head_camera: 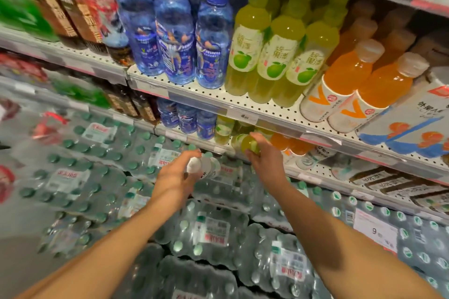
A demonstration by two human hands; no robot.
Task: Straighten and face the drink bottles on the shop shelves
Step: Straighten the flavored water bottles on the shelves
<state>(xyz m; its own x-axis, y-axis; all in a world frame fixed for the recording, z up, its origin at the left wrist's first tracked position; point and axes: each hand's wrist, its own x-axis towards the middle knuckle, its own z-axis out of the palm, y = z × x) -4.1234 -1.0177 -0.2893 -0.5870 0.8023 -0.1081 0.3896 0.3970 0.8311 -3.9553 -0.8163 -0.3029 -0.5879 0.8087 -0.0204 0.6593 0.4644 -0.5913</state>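
My left hand (176,176) grips a pale bottle with a white cap (202,166), held in the air in front of the lower shelf. My right hand (263,153) grips the top of a yellow-green bottle (245,143) at the front of the lower shelf (315,173). On the upper shelf (218,102) stand blue water bottles (175,34), green apple drink bottles (277,55) and orange drink bottles (349,80). Their labels face outward.
Shrink-wrapped packs of green-capped water bottles (211,228) are stacked below the shelves, under my arms. A white price card (376,228) sits on the packs at the right. Dark tea bottles (73,9) and blurred green bottles fill the shelves at the left.
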